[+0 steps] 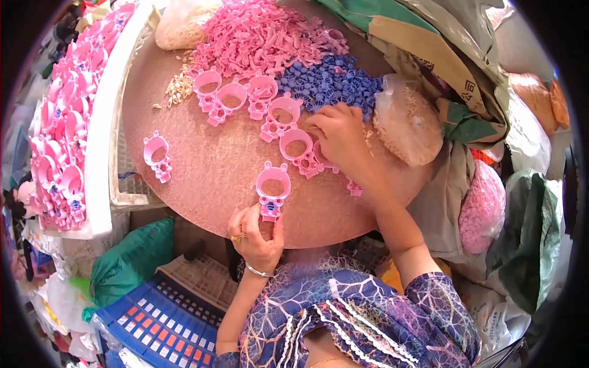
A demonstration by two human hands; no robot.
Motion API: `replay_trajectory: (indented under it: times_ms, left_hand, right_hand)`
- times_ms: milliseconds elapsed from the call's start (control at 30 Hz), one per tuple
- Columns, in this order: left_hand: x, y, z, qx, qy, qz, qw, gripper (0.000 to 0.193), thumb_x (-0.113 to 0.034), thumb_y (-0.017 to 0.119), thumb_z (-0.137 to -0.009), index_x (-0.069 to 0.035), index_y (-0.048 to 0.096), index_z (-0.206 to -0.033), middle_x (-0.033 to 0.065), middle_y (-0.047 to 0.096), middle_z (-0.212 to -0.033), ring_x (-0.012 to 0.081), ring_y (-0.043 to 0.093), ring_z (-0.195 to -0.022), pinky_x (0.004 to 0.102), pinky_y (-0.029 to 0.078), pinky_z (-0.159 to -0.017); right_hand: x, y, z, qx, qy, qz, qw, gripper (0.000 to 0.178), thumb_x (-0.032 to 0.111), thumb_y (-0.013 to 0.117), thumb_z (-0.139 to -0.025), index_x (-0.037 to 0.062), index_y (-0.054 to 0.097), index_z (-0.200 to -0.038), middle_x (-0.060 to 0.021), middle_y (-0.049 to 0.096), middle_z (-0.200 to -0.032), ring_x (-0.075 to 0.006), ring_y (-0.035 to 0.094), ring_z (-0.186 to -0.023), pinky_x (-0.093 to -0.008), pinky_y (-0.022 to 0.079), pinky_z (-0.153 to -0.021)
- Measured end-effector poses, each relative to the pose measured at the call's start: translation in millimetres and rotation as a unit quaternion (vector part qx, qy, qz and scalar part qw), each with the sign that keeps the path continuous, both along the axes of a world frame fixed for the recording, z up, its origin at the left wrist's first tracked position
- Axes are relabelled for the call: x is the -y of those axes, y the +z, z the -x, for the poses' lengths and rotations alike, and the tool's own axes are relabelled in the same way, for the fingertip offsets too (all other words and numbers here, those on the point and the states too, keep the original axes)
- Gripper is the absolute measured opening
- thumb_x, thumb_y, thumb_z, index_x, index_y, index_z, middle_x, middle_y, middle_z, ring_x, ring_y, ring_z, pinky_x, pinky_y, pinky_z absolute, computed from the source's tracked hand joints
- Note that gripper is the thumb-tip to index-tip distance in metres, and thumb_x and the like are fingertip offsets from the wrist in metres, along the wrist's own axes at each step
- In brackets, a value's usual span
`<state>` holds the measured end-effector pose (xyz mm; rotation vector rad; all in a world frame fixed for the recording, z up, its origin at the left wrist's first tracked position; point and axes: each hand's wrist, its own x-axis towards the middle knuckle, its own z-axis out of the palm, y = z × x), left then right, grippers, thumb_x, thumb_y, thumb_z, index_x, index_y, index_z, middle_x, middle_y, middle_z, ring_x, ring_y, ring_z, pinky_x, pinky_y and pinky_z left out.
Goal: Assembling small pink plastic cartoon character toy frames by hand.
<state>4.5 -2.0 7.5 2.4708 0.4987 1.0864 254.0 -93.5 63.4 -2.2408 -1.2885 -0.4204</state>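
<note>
My left hand (pixel 256 238), with a ring and a bracelet, grips the lower end of a pink plastic figure frame (pixel 273 184) at the table's near edge. This frame has a round opening, two small ears and a blue insert (pixel 270 207) in its body. Farther right, my right hand (pixel 341 130) is at the near edge of a heap of small blue plastic parts (pixel 334 80). Its fingers are curled together, and whatever they pinch is hidden. Several more pink frames (pixel 296 145) lie in a slanting row, partly beneath my right hand and forearm. One pink frame (pixel 157 156) lies apart at the left.
A round brown table (pixel 202 178) carries a big heap of small pink parts (pixel 257 40), cream-coloured bits (pixel 180 87) and a clear bag of cream bits (pixel 408 126). At the left stands a white box (pixel 101 141) heaped with pink frames. Sacks (pixel 423 46) crowd the right side.
</note>
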Motion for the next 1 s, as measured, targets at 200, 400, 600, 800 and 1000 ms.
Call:
replay_trajectory:
  times_ms: [200, 400, 600, 800, 1000]
  left_hand:
    - [1, 3, -4, 0.017, 0.009, -0.002, 1.0, 0.057, -0.012, 0.086, -0.075, -0.002, 0.055, -0.122, 0.0121, 0.066, -0.109, 0.0329, 0.061, -0.103, 0.0494, 0.049, -0.097]
    - [-1, 4, -5, 0.02, 0.003, 0.021, 1.0, 0.07, -0.015, 0.089, -0.068, -0.003, 0.053, -0.127, 0.0109, 0.066, -0.115, 0.0331, 0.06, -0.107, 0.0459, 0.049, -0.092]
    - [2, 6, -5, 0.022, 0.031, 0.037, 0.999, 0.061, -0.014, 0.088, -0.071, -0.004, 0.058, -0.123, 0.0119, 0.065, -0.107, 0.0314, 0.06, -0.101, 0.046, 0.049, -0.094]
    - [1, 4, -4, 0.035, 0.023, 0.04, 0.998, 0.055, -0.016, 0.084, -0.074, -0.002, 0.059, -0.121, 0.0102, 0.067, -0.106, 0.0284, 0.061, -0.105, 0.0482, 0.048, -0.097]
    - [1, 4, -4, 0.069, 0.02, 0.038, 0.997, 0.053, -0.015, 0.084, -0.075, -0.001, 0.06, -0.121, 0.009, 0.069, -0.104, 0.0273, 0.063, -0.099, 0.0483, 0.047, -0.098]
  right_hand:
    - [-18, -1, -7, 0.022, -0.007, 0.106, 0.994, 0.009, 0.009, 0.066, -0.083, 0.0135, 0.071, -0.088, -0.0064, 0.069, -0.076, -0.0255, 0.063, -0.081, -0.0418, 0.038, -0.079]
    - [-11, 28, 12, -0.148, 0.059, -0.06, 0.985, 0.026, -0.011, 0.057, -0.084, 0.0032, 0.071, -0.102, -0.0136, 0.065, -0.095, -0.0268, 0.064, -0.082, -0.0338, 0.049, -0.071]
    - [8, 34, 72, -0.585, 0.073, -0.139, 0.796, 0.014, 0.002, 0.059, -0.101, -0.0009, 0.07, -0.109, -0.0024, 0.066, -0.1, -0.0099, 0.066, -0.086, -0.0232, 0.054, -0.077]
    - [12, 17, 103, -0.65, 0.074, -0.137, 0.744, 0.016, 0.001, 0.061, -0.099, -0.0023, 0.068, -0.113, -0.009, 0.071, -0.109, -0.0164, 0.071, -0.094, -0.0298, 0.059, -0.085]
    - [1, 12, 110, -0.356, 0.079, -0.087, 0.927, 0.012, -0.004, 0.07, -0.087, 0.0022, 0.074, -0.097, -0.0096, 0.072, -0.096, -0.0185, 0.071, -0.084, -0.0294, 0.056, -0.071]
